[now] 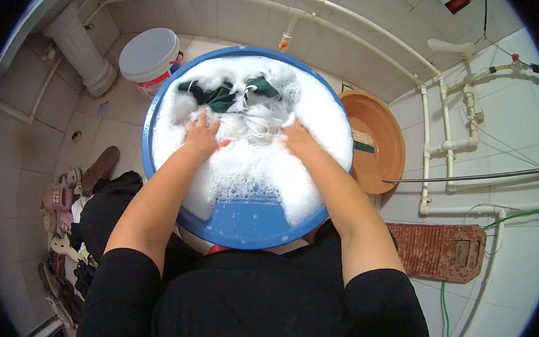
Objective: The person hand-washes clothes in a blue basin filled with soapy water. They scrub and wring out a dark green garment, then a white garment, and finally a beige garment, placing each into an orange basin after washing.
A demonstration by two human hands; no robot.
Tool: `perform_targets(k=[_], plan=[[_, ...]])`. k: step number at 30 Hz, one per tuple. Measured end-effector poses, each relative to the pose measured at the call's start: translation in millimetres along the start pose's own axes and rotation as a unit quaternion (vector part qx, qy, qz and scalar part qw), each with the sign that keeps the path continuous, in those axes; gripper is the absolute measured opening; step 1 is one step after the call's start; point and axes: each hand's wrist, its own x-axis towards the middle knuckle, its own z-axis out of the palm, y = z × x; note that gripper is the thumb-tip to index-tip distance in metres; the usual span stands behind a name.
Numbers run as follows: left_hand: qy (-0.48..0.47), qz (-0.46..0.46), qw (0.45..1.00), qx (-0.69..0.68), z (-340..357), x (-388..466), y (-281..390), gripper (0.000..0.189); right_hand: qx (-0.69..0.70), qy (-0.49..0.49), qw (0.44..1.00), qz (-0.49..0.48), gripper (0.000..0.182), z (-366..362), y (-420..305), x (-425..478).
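Observation:
A round blue plastic basin (247, 214) full of white suds stands before me. Dark green cloth (220, 97) with white parts pokes through the foam towards the far side, and wet white cloth (253, 127) lies between my hands. My left hand (202, 134) rests at the left edge of the white cloth, fingers spread, palm down. On the cloth's right side, my right hand (298, 137) reaches into the suds; foam hides its fingertips, so its grip cannot be told.
Behind the basin at left is a lidded white bucket (149, 54). An orange basin (386, 130) stands at right, near a reddish-brown washboard (438, 250). Shoes (101, 169) and black clothing (109, 208) lie on the left. White pipes (423, 147) run along the walls.

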Motion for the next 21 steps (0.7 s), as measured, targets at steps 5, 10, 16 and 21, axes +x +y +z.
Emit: perform_targets(k=[5, 10, 16, 21], plan=[[-0.128, 0.057, 0.988, 0.061, 59.7, 48.0, -30.0, 0.051, 0.025, -0.17, 0.978, 0.118, 0.037, -25.8, -11.3, 15.9], [-0.155, 0.093, 0.981, 0.067, 83.5, 72.4, -45.1, 0.038, 0.031, -0.315, 0.935, 0.163, 0.034, -34.0, -7.1, 7.0], [-0.053, 0.119, 0.987, 0.1, 79.8, 71.8, -46.6, 0.026, 0.37, -0.05, 0.902, 0.219, 0.032, -95.9, -30.6, 3.1], [0.173, 0.124, 0.97, -0.114, -48.9, -14.2, 20.4, 0.044, 0.692, -0.022, 0.722, 0.006, 0.026, -199.2, -101.9, -11.3]])
